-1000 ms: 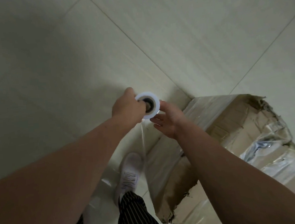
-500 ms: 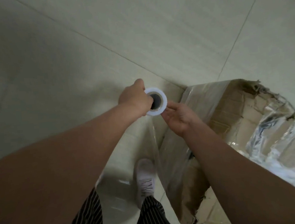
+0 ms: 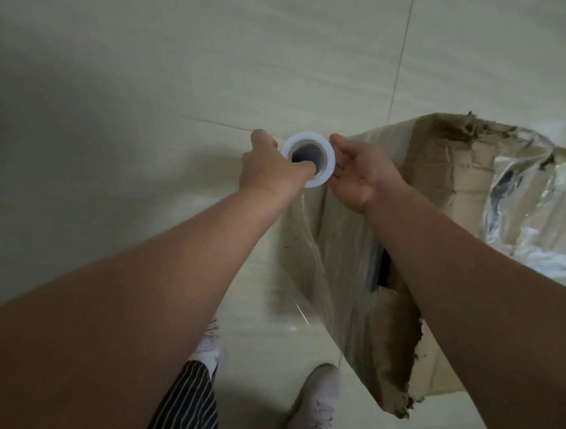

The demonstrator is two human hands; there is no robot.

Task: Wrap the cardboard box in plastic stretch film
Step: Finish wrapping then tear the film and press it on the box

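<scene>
Pale glossy floor tiles [image 3: 127, 91] fill the scene, crossed by thin grout lines, dim in the shade to the left of the box and faintly reflective close beside it. The cardboard box [image 3: 441, 166] stands on this floor. It is brown and battered, with a torn upper edge, a ragged tear at its near corner and a dark gap in the side that faces the person. Crinkled clear film already lies over its top and sides.

A sheet of stretch film [image 3: 333, 261] hangs taut from the roll down along the box's left face, touching the cardboard lower down. A striped trouser leg [image 3: 179, 418] and two light shoes [image 3: 312, 406] stand on the tiles to the left of the box's near corner.

The film roll [image 3: 328, 157] is held upright just off the box's upper left corner, its white end and dark hollow core turned upward. The left grip [image 3: 267, 171] holds the roll, thumb pushed into the core. The right grip [image 3: 360, 173] cups the roll's box-facing side, thumb on the rim.
</scene>
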